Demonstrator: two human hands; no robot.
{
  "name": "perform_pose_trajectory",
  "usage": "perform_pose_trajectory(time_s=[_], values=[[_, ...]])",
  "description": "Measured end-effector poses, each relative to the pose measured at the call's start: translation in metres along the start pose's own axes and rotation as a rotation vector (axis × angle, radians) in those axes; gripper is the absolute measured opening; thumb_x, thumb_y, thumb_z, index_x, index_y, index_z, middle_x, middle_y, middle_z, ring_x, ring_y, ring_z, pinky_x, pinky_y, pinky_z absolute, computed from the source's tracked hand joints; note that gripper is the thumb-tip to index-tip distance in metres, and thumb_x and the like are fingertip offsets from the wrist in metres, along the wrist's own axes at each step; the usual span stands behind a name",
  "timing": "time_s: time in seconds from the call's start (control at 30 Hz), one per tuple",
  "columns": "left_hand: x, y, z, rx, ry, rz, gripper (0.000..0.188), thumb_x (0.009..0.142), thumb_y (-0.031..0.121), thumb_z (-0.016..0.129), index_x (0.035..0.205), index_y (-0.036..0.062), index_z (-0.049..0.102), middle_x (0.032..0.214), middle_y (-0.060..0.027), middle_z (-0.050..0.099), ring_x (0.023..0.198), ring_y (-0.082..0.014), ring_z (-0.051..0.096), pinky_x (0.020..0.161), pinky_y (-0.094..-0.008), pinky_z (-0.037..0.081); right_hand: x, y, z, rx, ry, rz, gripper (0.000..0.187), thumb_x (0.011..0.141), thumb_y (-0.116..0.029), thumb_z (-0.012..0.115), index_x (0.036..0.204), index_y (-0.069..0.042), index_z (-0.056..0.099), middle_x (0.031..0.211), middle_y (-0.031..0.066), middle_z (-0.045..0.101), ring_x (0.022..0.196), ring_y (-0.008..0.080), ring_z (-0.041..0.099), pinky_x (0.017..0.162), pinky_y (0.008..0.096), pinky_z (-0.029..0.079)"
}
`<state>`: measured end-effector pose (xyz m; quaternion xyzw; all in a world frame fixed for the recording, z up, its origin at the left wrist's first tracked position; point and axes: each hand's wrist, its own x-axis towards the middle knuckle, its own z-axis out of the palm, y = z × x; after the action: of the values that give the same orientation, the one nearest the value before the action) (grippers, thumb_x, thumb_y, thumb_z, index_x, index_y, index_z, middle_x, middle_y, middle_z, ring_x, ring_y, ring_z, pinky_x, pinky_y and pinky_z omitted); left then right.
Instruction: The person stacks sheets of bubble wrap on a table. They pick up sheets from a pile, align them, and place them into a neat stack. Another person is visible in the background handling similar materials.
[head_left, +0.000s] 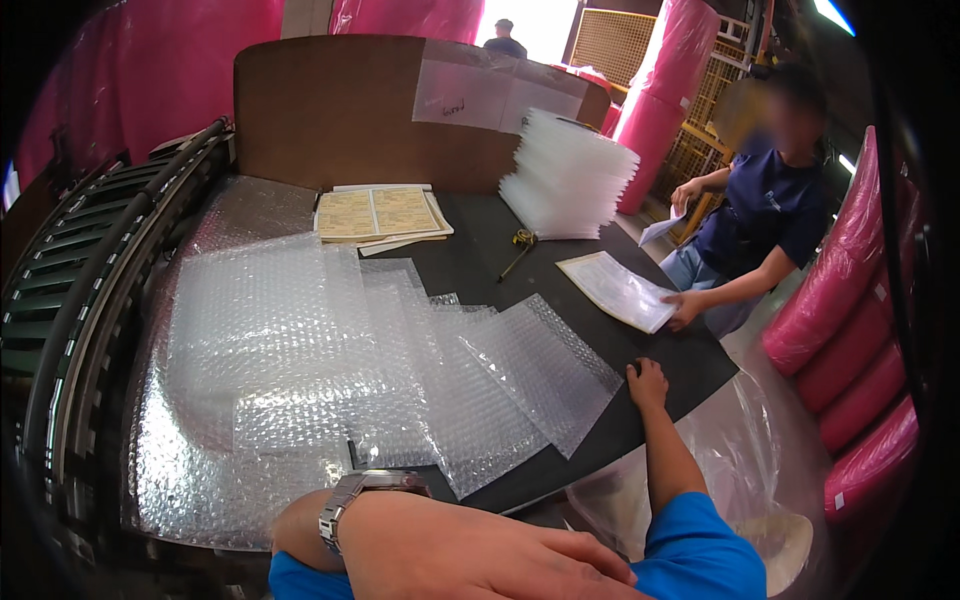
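Observation:
My left hand (pixel 470 550), with a metal wristwatch (pixel 370 484) on its wrist, lies across the bottom close to me. Its visible fingers are stretched out and hold nothing; the lower part is cut off by the edge. My right hand (pixel 649 383) rests at the right side of the dark tabletop (pixel 470 230), fingers curled in, nothing seen in them. Left of it are overlapping clear bubble-wrap sheets or bags (pixel 545 370), fanned toward the larger bubble-wrap pile (pixel 280 340). Beyond it, a co-worker's hand (pixel 686 308) holds a flat, paper-like sheet (pixel 620 290).
A stack of whitish translucent sheets (pixel 570 175) and a yellow tape measure (pixel 523 239) are at the back. Yellowish printed papers (pixel 380 212) lie left of them. A brown board (pixel 340 110) bounds the far side, a roller conveyor (pixel 100 270) the left. Pink wrapped rolls (pixel 830 300) stand right.

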<state>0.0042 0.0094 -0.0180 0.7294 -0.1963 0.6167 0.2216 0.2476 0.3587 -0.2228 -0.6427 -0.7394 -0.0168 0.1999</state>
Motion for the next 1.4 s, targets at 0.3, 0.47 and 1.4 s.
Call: perform_pose_trajectory(time_s=[0.3, 0.47, 1.4], values=[[0.003, 0.002, -0.009, 0.065, -0.089, -0.088, 0.060, 0.083, 0.045, 0.048, 0.106, -0.0100, 0.052, 0.102, -0.0260, 0.056, 0.096, -0.0348, 0.055, 0.082, -0.0397, 0.039, 0.001, -0.003, 0.002, 0.032, 0.026, -0.058, 0.034, 0.079, -0.035, 0.051, 0.103, -0.011, 0.055, 0.108, 0.0102, 0.052, 0.106, 0.0256, 0.047, 0.089, 0.0428, 0.033], [0.003, 0.003, 0.001, 0.129, -0.008, -0.126, 0.058, 0.082, 0.048, 0.049, 0.102, -0.0061, 0.055, 0.100, -0.0254, 0.057, 0.095, -0.0347, 0.056, 0.083, -0.0406, 0.038, 0.007, 0.005, -0.005, 0.013, 0.053, -0.066, 0.035, 0.079, -0.034, 0.051, 0.103, -0.010, 0.055, 0.106, 0.0111, 0.054, 0.103, 0.0270, 0.049, 0.087, 0.0422, 0.035], [-0.025, 0.043, 0.041, 0.896, 0.297, -0.839, 0.035, 0.080, 0.033, 0.057, 0.103, 0.0058, 0.054, 0.093, -0.0115, 0.057, 0.077, -0.0228, 0.056, 0.069, -0.0363, 0.043, 0.014, 0.026, 0.015, 0.287, -0.008, -0.102, 0.045, 0.079, -0.048, 0.048, 0.108, -0.014, 0.054, 0.107, 0.0109, 0.056, 0.104, 0.0271, 0.050, 0.091, 0.0445, 0.029]])
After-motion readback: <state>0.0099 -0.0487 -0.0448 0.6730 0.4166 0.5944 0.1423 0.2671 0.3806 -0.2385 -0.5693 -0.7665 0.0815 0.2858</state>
